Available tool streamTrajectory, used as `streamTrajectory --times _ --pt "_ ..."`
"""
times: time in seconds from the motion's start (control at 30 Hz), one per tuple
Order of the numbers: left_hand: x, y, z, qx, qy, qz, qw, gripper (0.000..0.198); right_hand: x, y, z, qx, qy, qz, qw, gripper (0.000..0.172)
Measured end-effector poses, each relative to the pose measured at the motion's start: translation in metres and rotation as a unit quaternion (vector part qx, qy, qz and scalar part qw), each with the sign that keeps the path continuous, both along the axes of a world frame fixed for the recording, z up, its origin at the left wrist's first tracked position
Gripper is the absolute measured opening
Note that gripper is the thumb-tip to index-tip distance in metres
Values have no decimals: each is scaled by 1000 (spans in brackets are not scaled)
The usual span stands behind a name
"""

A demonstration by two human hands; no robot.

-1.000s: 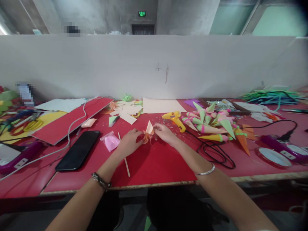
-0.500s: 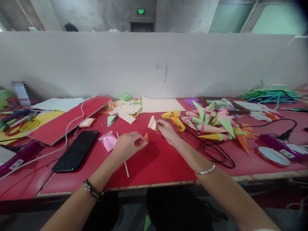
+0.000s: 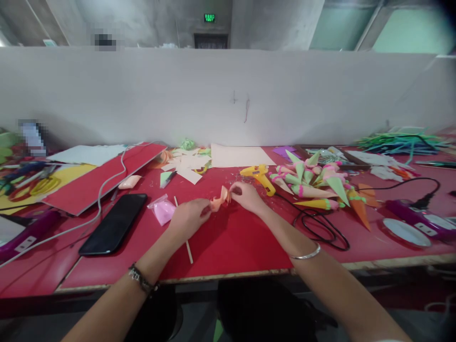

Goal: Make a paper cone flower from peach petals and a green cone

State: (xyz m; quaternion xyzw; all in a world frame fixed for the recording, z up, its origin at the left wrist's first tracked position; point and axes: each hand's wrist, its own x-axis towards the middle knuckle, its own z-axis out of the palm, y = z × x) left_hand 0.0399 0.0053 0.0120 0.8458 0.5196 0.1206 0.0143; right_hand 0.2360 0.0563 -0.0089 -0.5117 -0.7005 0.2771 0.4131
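Peach paper piece (image 3: 220,200) sits pinched between left hand (image 3: 188,217) and right hand (image 3: 246,197).

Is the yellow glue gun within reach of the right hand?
Probably yes: the glue gun lies just beyond the right hand with nothing between, though that hand and the left hand both pinch a peach paper piece, so it must let go first.

A small curled piece of peach-orange foam paper (image 3: 220,200), folded into petal-like loops, sits lifted just above the red tabletop near its middle. Its pale upper flap tilts toward the right, its darker folded end toward the left.
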Motion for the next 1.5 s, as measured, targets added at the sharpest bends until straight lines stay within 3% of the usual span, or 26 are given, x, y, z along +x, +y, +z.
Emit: streamTrajectory --times 0.13,0.3,0.37,0.47,0.53,0.63,0.73,0.9,1.0,1.07,1.17,1.27,1.5 --pt "-9 4 0 -8 10 -17 1000 13 -1 -3 -1 16 -59 7 998 16" --pt "-11 6 0 13 17 21 1000 17 -1 -3 6 54 -97 -17 994 21" --pt "-13 8 -1 27 22 23 999 20 2 -6 20 63 -110 -18 992 18" --pt "-18 11 -2 76 49 3 996 23 18 -16 57 68 -138 -5 988 15" --pt "-22 15 -1 116 74 -9 990 25 38 -25 84 62 -220 12 973 16" --pt "-25 21 3 158 93 -22 983 28 73 -31 105 21 -361 -60 930 21" --pt "-24 29 4 199 104 -24 974 28 99 -21 92 -28 -423 -139 895 25" --pt "-29 40 -1 286 132 -87 945 21 98 5 40 -1 -386 -113 916 23" --pt "-35 42 0 324 128 -111 931 21 91 12 23 23 -391 -128 911 20" --pt "-37 42 2 341 128 -126 923 22 90 12 19 46 -372 -147 915 17" --pt "-37 40 7 339 138 -151 918 25 90 7 21 64 -257 -169 949 16" --pt "-36 38 9 321 148 -159 922 28 83 -1 29 57 -166 -166 970 22" --pt "-33 37 7 291 181 -138 929 24 51 -23 38 54 -103 -128 985 47"
